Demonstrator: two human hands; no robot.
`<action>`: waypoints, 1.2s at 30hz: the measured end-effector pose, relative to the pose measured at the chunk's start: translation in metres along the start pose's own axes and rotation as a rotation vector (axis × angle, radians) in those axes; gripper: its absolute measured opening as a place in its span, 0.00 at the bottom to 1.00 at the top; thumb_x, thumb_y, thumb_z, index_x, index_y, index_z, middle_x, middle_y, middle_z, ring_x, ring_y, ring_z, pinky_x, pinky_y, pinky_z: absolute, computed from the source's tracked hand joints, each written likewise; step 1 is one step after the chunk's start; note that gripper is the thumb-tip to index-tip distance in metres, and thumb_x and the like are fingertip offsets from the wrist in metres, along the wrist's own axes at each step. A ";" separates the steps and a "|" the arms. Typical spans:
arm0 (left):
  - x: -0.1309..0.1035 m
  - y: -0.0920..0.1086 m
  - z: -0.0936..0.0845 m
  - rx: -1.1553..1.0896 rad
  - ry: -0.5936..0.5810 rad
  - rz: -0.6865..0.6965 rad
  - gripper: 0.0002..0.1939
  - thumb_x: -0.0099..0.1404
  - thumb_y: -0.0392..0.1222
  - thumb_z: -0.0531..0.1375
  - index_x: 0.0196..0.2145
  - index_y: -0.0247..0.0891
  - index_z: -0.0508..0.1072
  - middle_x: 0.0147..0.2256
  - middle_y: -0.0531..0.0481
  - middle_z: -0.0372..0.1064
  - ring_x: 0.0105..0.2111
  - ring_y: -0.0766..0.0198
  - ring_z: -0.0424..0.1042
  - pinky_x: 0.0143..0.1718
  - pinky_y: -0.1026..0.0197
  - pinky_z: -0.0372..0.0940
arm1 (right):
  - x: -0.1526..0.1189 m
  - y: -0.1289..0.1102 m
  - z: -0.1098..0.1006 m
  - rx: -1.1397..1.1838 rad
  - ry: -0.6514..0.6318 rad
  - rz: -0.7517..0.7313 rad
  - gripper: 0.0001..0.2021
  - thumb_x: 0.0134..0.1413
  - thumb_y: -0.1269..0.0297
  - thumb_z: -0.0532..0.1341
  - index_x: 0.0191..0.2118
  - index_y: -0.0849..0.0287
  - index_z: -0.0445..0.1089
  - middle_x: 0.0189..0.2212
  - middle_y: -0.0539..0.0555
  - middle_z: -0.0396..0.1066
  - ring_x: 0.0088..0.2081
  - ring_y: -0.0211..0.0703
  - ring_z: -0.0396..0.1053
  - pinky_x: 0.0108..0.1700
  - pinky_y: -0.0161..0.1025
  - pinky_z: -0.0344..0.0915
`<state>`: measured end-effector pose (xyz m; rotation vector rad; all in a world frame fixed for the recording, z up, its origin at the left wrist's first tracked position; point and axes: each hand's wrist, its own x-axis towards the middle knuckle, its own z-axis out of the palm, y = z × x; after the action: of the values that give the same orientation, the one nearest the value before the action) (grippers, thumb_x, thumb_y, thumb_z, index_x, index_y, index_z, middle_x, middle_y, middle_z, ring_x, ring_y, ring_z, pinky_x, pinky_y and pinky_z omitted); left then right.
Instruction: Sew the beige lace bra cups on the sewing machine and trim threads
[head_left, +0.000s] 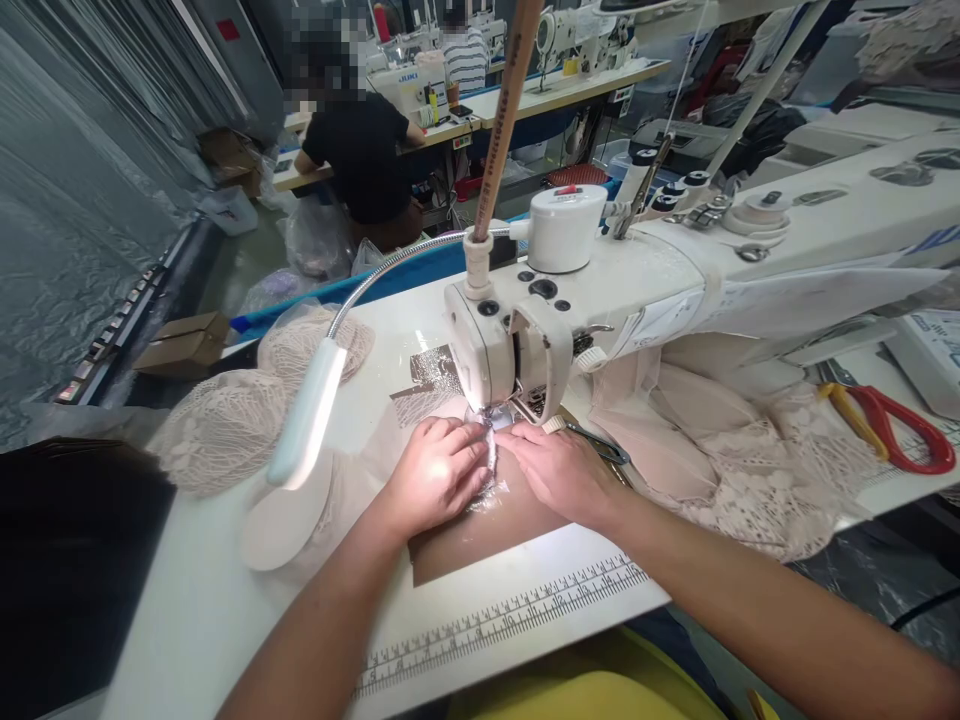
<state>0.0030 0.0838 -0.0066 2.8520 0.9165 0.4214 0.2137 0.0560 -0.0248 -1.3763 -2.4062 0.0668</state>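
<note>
Whitish strip [492, 458] lies at the sewing machine [484, 345]. Left hand [441, 468], fingers bent together, and right hand [559, 470], fingers extended, flank it; whether either pinches cannot be seen.

- Resting the left hand [436, 472], fingers bent, beside a narrow pale strip [492, 458] below the sewing machine's [637, 255] head.
- Laying the right hand [561, 472] at the strip's other side, over a brown sheet [465, 555].
- Lit by a gooseneck lamp [307, 415].
- To the right, beige lace pieces [776, 480] near red-and-yellow scissors [879, 418].
- Beyond, a seated person [364, 150] in black.
</note>
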 end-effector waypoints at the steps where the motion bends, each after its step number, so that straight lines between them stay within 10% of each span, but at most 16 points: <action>1: 0.000 0.000 -0.001 -0.013 0.002 0.018 0.15 0.68 0.43 0.52 0.47 0.38 0.72 0.51 0.44 0.69 0.46 0.54 0.65 0.47 0.50 0.60 | -0.001 0.001 0.000 0.010 0.009 -0.028 0.17 0.57 0.75 0.52 0.49 0.58 0.71 0.37 0.53 0.72 0.30 0.38 0.63 0.33 0.37 0.56; 36: 0.002 0.008 0.001 0.016 0.005 -0.027 0.14 0.68 0.43 0.52 0.46 0.40 0.75 0.48 0.46 0.72 0.41 0.57 0.67 0.43 0.51 0.62 | -0.008 0.000 -0.004 -0.023 -0.083 -0.116 0.16 0.54 0.77 0.53 0.44 0.58 0.72 0.31 0.52 0.65 0.32 0.40 0.58 0.33 0.38 0.51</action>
<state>0.0089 0.0780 -0.0055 2.8501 0.9630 0.4205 0.2188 0.0490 -0.0234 -1.2634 -2.5583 0.0680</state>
